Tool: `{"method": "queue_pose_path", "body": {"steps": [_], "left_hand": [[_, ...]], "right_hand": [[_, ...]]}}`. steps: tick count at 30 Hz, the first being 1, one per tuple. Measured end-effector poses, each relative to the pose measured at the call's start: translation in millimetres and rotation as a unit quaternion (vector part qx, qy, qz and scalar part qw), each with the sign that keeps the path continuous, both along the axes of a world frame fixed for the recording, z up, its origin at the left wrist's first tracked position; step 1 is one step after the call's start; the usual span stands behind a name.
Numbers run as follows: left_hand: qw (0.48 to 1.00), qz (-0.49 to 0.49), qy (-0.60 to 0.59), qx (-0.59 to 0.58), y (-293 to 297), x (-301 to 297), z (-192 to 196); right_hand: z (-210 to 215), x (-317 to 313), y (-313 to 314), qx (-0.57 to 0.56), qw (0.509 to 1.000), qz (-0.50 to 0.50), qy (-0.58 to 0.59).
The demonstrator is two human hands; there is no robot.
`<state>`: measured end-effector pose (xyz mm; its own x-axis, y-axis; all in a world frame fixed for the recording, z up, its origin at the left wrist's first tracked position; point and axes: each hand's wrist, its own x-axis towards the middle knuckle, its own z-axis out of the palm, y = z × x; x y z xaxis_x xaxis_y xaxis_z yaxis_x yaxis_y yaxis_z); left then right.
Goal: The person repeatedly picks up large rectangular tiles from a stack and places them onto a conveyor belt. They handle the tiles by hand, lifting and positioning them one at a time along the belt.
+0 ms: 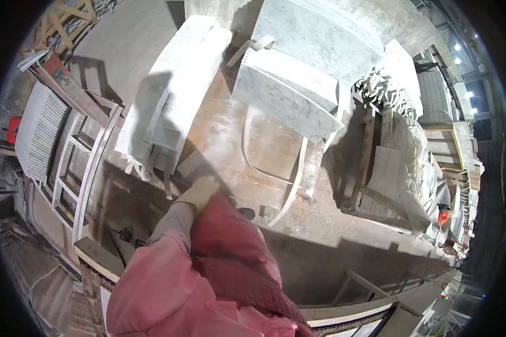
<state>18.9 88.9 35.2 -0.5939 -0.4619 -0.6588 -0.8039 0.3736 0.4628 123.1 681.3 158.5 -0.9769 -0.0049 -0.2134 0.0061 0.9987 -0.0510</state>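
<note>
My left hand [201, 192], in a pale glove below a grey cuff and pink sleeve, is beside my knee in red-pink trousers [227, 224]. Its fingers are too unclear to show whether they hold anything. Just beyond it lies a small pale flat piece [190, 164]. The near end of a long stack of white slabs [188, 76] is close by. Ahead, grey-veined marble slabs [284, 84] have a pale strap [298, 180] hanging from them to the floor. My right hand is out of view.
A pale metal frame [90, 168] and a ribbed white panel [42, 132] stand at left. To the right, a wooden frame [365, 163] stands by a heap of pale strips [402, 146]. Behind me runs a ledge with dark woven edging [348, 324].
</note>
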Motion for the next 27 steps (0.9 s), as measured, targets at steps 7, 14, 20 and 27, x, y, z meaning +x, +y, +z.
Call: {"method": "queue_pose_path", "body": {"steps": [7,14,20,27], "left_hand": [[0.994,-0.082,0.04,0.059,-2,-3,41],[0.99,-0.055,0.134,-0.002,3,4,76],[0.98,-0.075,0.182,-0.011,5,4,64],[0.968,-0.152,0.191,-0.053,6,-4,72]], "right_hand": [[-2,0,-2,-0.004,1.0,0.003,0.005],[-11,-4,3,-0.003,1.0,0.01,0.008],[-14,-8,12,0.003,1.0,0.016,0.004],[-15,-8,16,0.004,1.0,0.015,0.0]]}}
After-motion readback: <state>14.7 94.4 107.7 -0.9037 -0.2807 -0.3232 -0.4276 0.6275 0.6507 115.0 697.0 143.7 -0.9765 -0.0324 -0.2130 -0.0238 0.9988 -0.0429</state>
